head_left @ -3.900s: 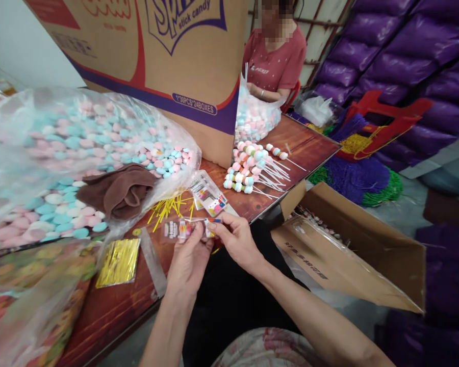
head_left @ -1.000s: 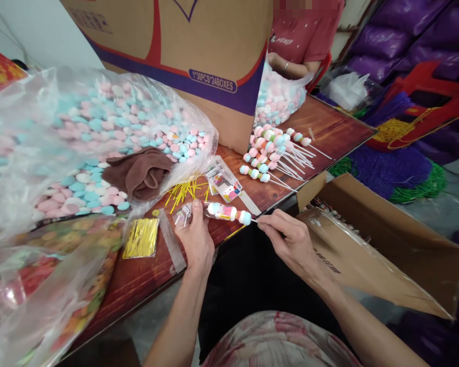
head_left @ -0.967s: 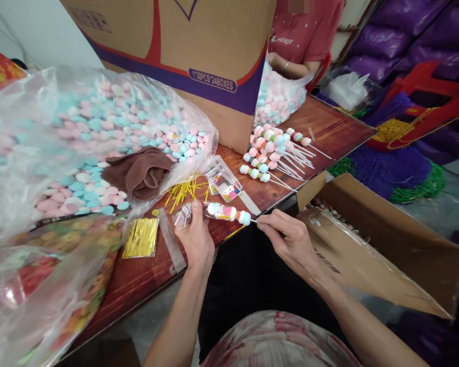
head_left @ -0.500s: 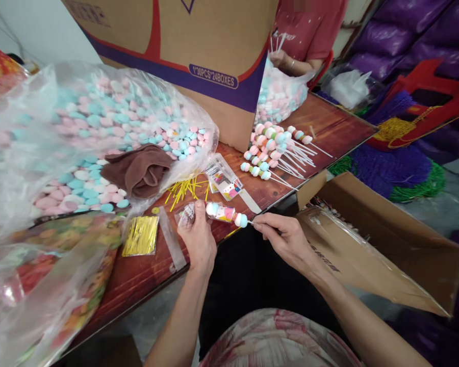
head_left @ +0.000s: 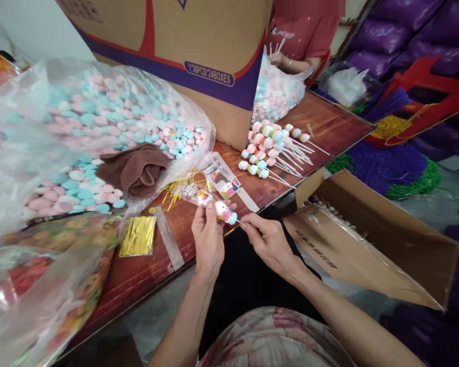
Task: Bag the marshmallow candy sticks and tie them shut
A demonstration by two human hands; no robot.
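My left hand point(head_left: 209, 234) grips a clear printed wrapper point(head_left: 191, 190) around a marshmallow skewer point(head_left: 227, 213). Pinched in the fingers of my right hand point(head_left: 266, 239) is the stick end of that skewer. Pink, white and blue sweets show through the plastic, and the bottom blue one sits near the wrapper's open end. Just beyond my left hand lie flat printed wrappers point(head_left: 222, 176) and loose yellow twist ties point(head_left: 172, 196). Several unwrapped marshmallow skewers point(head_left: 265, 145) rest on the table, sticks pointing right.
A big clear bag of marshmallows point(head_left: 110, 109) covers the table's left, with a brown cloth point(head_left: 135, 171) on it. Behind stands a large carton point(head_left: 206, 30). An open cardboard box point(head_left: 367, 255) is at my right. A co-worker in a red shirt point(head_left: 304, 38) sits across. A twist-tie pack point(head_left: 137, 236) lies left.
The skewer has gone deeper into the wrapper, its sweets now mostly covered. My left hand has shifted right along the plastic, and my right hand has moved slightly left with the stick.
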